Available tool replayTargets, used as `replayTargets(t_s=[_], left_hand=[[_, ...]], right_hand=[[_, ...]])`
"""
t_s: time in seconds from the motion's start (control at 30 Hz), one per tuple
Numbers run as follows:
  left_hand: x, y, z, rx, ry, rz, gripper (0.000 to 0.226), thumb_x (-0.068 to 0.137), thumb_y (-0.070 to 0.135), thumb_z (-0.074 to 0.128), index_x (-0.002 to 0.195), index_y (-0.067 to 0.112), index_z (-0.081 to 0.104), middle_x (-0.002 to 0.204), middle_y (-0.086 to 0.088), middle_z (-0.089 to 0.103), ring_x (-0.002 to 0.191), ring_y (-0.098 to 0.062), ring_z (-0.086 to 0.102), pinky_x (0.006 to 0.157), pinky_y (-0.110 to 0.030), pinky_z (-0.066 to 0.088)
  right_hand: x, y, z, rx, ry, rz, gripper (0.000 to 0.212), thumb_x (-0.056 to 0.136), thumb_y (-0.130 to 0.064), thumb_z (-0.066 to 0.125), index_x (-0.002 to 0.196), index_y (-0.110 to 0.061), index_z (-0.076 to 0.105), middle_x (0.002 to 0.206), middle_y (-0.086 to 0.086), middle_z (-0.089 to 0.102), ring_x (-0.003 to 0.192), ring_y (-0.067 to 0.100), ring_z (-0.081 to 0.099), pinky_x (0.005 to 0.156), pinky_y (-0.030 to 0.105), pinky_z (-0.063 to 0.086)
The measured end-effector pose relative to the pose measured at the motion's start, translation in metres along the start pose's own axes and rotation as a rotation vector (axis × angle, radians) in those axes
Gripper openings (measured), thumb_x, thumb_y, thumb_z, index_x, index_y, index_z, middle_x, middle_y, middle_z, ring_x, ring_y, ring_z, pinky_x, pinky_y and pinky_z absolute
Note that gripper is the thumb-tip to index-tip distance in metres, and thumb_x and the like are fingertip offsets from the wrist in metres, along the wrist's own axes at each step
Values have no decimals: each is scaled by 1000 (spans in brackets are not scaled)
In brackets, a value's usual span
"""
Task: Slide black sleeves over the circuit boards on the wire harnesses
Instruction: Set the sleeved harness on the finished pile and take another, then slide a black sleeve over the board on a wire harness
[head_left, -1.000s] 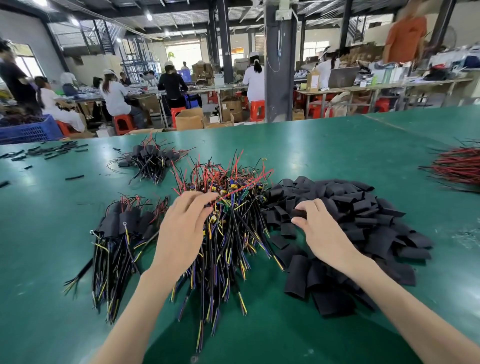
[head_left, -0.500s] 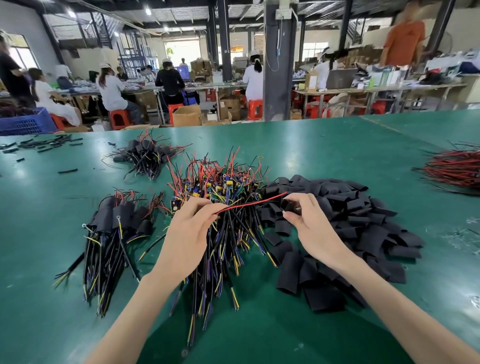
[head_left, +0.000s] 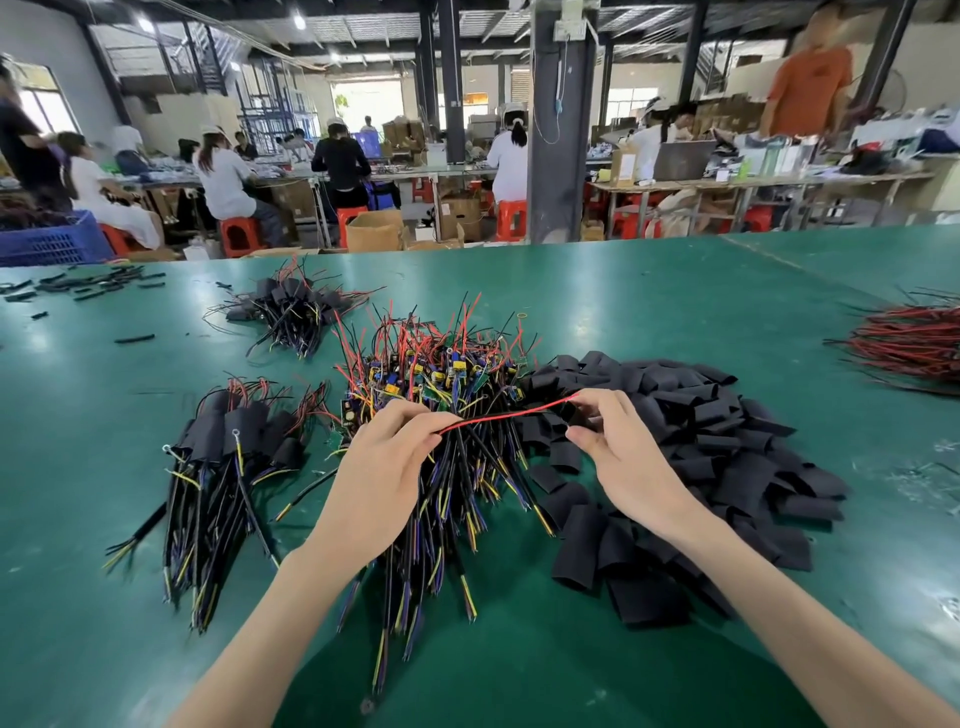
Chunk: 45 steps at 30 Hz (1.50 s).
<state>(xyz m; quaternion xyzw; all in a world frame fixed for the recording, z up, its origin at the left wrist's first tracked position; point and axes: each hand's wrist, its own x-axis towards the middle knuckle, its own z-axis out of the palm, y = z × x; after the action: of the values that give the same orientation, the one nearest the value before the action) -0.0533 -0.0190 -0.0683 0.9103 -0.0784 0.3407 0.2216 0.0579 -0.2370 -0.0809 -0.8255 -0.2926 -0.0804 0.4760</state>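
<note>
Left hand (head_left: 379, 467): fingers closed, pinching a red wire (head_left: 509, 414) that runs taut across to the right hand (head_left: 623, 457). Right hand: thumb and forefinger curled on what appears to be a sleeve (head_left: 563, 415) at the wire's free end, though the grip is partly hidden. The wire rises from the heap of bare harnesses (head_left: 447, 493) at centre, whose circuit boards (head_left: 415, 374) lie at the far end. Judged light and limp, the wire needs tension to thread. The sleeve looks soft and flattened, so its mouth should be pinched open. Boards look fragile and are best held by their edges. The pile of sleeves (head_left: 727, 447) touches the heap on the right. A sleeved bundle (head_left: 228, 441) lies left, another (head_left: 291, 306) beyond, and red wires (head_left: 914, 348) sit far right on the worktop (head_left: 675, 291). Tangled neighbouring leads may snag the withdrawal.
</note>
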Motion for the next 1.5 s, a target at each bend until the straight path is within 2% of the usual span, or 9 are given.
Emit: replayTargets(t_s=[0.1,0.4,0.63,0.87,1.0,1.13,1.2,1.33,1.5], left_hand=[[-1,-2,0,33,-12,1,26,92,-1,52,112,8,66,102,-8,59,88,-26,57,80,-48,47],[-1,-5,1,90,-24,-7,29,90,-2,58,113,12,68,104,-10,60,93,-30,58,82,-51,46],[0,-7,-1,138,-13,1,30,88,-3,60,113,12,69,103,-10,59,95,-30,58,82,-49,48],[0,-6,-2,182,18,8,29,87,-3,61,110,12,70,101,-11,59,91,-33,58,76,-50,48],[-1,-4,-2,214,34,35,32,88,0,62,117,12,67,102,-12,59,93,-33,57,79,-49,49],[0,10,2,229,-1,91,39,96,24,47,134,14,52,99,-3,62,83,-28,55,81,-36,42],[0,19,5,216,-13,99,45,95,31,44,137,16,49,97,1,64,78,-25,54,78,-33,41],[-3,31,16,-41,-67,39,54,89,20,63,139,22,43,105,2,61,96,-18,53,90,-19,37],[-6,30,20,-211,-124,7,60,89,2,60,141,23,38,115,7,48,106,6,43,96,-3,27]], right_hand=[[0,-3,-1,31,27,-12,28,93,-5,53,120,-13,50,116,0,45,105,11,45,91,13,30],[-2,-9,-3,78,38,-59,31,92,0,53,121,-8,51,115,6,48,107,15,49,88,3,32],[-3,-9,-5,63,39,-75,31,92,-2,52,121,-13,52,115,1,47,109,11,48,96,16,35],[-2,-9,-6,88,40,-59,31,92,-1,53,119,-14,53,115,2,48,108,10,49,92,7,34],[-3,-10,-6,-36,26,-120,30,89,-2,57,118,-9,54,114,3,47,107,16,48,96,20,34],[-6,-8,1,-550,74,-337,33,83,-11,67,115,-6,59,110,10,55,108,30,49,106,42,30],[-9,-12,5,-664,102,-435,35,79,-15,72,111,-7,61,104,9,58,106,26,47,107,48,29],[-16,-22,18,-639,84,-543,38,76,-17,75,110,-4,62,102,11,60,101,24,43,98,43,40],[-20,-31,18,-570,-34,-502,37,81,-16,70,114,-2,60,108,14,59,88,31,61,74,40,49]])
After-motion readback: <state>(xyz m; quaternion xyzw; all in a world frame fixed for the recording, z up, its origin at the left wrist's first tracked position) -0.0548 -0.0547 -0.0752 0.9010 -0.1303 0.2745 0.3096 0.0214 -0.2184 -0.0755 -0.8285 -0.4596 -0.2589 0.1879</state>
